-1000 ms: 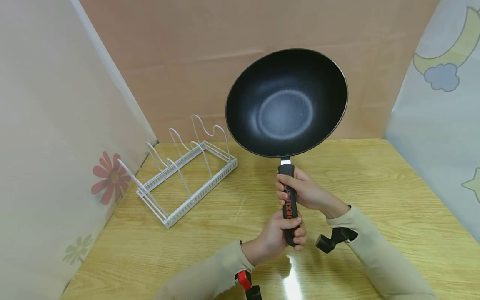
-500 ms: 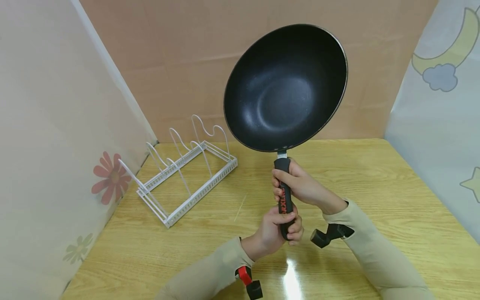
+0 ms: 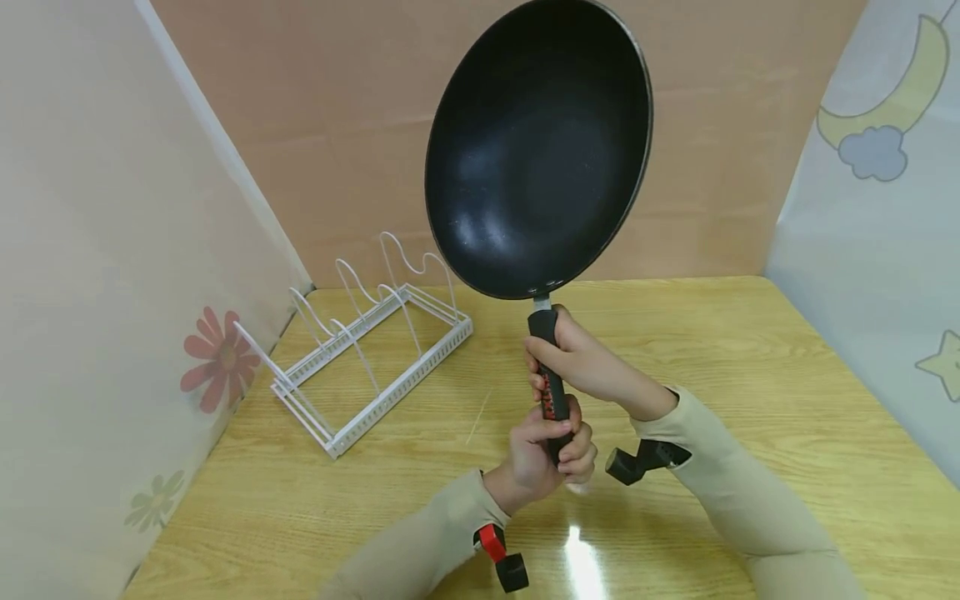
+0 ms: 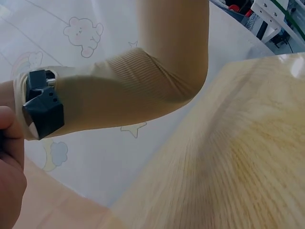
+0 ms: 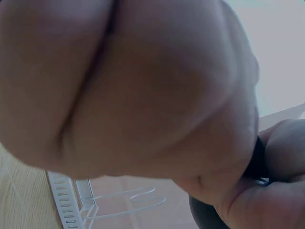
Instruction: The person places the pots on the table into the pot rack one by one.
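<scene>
A black wok (image 3: 540,150) with a dark handle and red lettering is held up above the table, its inside facing me and tilted; its top edge reaches the frame's upper border. Near the wok's base, my right hand (image 3: 581,358) grips the upper handle with fingers wrapped round it. Just below, my left hand (image 3: 542,458) holds the handle's lower end, thumb across the front. In the left wrist view only part of the left hand (image 4: 10,176) shows at the edge. The right wrist view is mostly filled by the right hand (image 5: 143,95).
A white wire pan rack (image 3: 402,387) with several looped dividers stands on the wooden table (image 3: 697,350), left of the wok. A brown wall backs the table, and printed pale walls flank it. Black wrist cameras (image 3: 512,572) are strapped to both sleeves.
Both hands have raised the wok and shifted it slightly left. Its face has turned more upright and its handle leans a little more leftward. The rack stays in place.
</scene>
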Available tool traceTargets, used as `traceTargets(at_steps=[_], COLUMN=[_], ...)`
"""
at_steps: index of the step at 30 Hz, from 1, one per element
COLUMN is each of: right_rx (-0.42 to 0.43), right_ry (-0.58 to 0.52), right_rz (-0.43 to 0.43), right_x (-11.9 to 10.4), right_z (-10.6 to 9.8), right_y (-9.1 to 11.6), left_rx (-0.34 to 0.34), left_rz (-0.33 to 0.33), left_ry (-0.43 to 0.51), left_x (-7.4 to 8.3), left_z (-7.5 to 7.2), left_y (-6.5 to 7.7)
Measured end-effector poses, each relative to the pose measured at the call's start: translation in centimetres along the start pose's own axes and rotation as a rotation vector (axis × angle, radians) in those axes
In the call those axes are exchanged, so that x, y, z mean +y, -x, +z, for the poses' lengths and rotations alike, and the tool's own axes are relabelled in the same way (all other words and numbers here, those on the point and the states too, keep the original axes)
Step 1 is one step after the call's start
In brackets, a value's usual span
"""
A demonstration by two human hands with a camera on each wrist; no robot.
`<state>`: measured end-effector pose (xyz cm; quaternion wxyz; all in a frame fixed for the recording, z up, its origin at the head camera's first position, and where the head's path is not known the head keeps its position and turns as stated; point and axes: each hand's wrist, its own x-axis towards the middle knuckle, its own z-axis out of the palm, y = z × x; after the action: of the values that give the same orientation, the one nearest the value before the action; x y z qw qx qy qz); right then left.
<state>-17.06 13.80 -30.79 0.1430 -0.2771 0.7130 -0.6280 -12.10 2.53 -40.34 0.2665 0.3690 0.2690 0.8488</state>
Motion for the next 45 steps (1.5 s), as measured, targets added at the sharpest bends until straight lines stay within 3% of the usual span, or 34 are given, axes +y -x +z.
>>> traceTargets(at_steps=[12, 34, 45], right_rx=[-0.036, -0.061, -0.071], right_ry=[0.143, 0.207, 0.257], right_rz=[-0.022, 0.004, 0.026], right_x=[-0.9, -0.9, -0.3], right_z=[1.0, 2.7, 3.7], right_y=[-1.3, -4.3, -5.7], left_rx=[-0.072, -0.105, -0.077], left_rz=[0.127, 0.183, 0.192], left_ry=[0.042, 0.099, 0.175], left_x=[-0.2, 1.1, 1.7], left_z=[-0.7, -2.0, -2.3], left_y=[-0.3, 0.2, 1.0])
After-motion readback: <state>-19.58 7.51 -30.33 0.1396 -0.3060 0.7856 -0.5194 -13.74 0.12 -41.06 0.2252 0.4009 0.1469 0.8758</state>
